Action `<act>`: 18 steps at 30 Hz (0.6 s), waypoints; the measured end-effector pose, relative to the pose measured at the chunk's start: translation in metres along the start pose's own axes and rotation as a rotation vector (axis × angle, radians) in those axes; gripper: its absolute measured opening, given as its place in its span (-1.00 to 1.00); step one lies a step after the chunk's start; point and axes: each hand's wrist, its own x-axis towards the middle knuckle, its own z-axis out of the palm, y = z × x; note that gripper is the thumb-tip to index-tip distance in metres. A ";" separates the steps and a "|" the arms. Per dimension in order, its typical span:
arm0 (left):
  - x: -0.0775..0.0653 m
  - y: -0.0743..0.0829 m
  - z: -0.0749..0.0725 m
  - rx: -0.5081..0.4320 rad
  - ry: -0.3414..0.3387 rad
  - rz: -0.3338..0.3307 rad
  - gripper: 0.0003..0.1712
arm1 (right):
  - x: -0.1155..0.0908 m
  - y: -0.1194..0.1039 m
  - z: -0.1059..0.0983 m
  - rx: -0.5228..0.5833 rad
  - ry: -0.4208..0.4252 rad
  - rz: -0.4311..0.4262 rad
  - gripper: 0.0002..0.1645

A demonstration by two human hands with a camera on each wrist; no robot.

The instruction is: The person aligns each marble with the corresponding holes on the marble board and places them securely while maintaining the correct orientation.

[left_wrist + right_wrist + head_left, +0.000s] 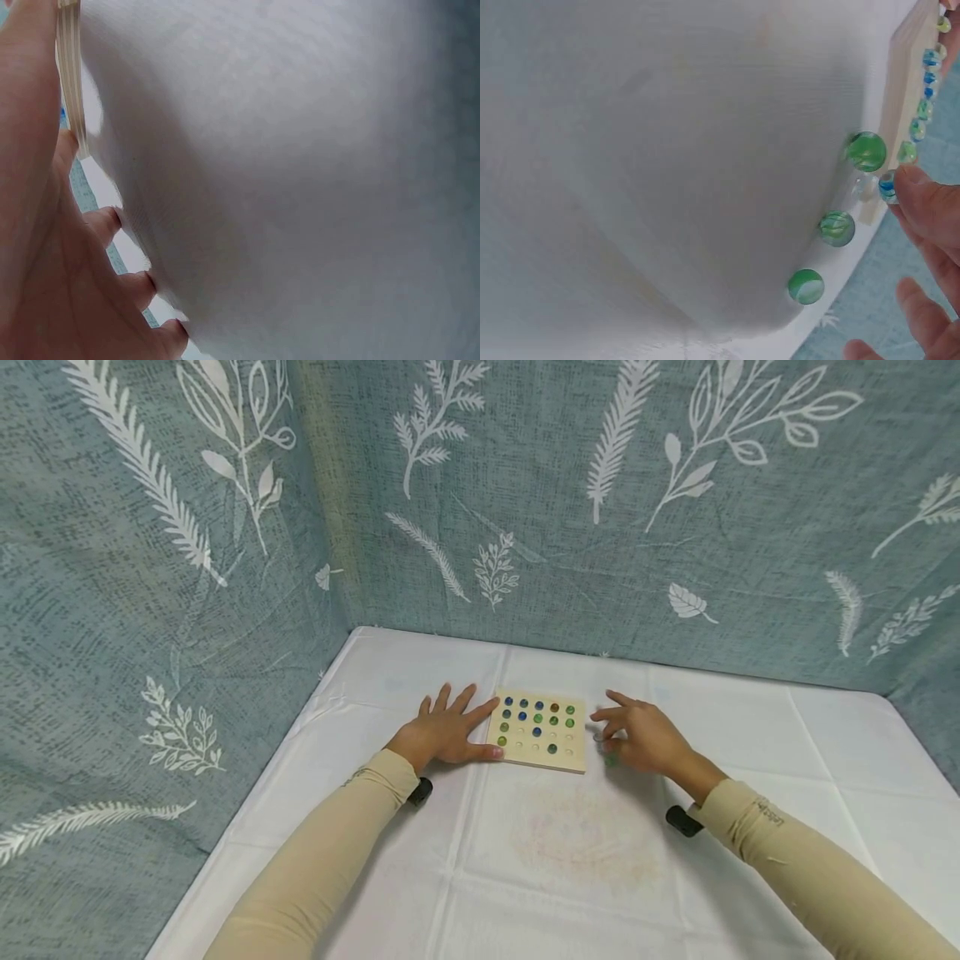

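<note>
A square pale wooden board [531,758] lies on the table with blue, green and one reddish-brown marbles in its holes; several front holes hold none. My left hand [446,737] rests flat at its left side, fingers spread, thumb and index finger touching the edge. In the left wrist view the board's layered edge [70,75] stands beside that hand. To the right of the board, my right hand [641,737] pinches a clear marble with blue swirls [887,187] between thumb and index finger, its other fingers loosely extended. Loose green marbles [836,228] lie under that hand.
A white cloth with fold lines covers the table [555,893]. Blue-grey curtains [540,527] with white leaf prints hang behind it and along the left. Black wrist devices [684,821] sit below both beige sleeves. A clear loose marble [862,184] lies near the board.
</note>
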 end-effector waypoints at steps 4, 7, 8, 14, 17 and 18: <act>0.000 0.000 0.001 0.001 -0.001 -0.001 0.08 | 0.000 -0.002 -0.001 0.018 0.009 -0.012 -0.90; 0.001 0.000 0.000 0.001 -0.003 0.000 0.08 | 0.001 -0.002 -0.002 0.018 0.014 -0.025 -0.90; 0.001 0.000 0.000 0.000 -0.004 0.000 0.08 | 0.001 -0.003 -0.002 0.015 0.014 -0.030 -0.90; 0.002 -0.001 0.001 0.001 -0.007 0.003 0.08 | 0.003 -0.004 -0.004 -0.006 0.022 -0.055 -0.89; 0.002 -0.001 0.001 0.004 -0.004 0.001 0.08 | 0.004 -0.005 -0.004 -0.006 0.029 -0.068 -0.90; 0.002 -0.001 0.001 0.004 -0.003 0.000 0.08 | 0.004 -0.006 -0.004 -0.004 0.031 -0.072 -0.90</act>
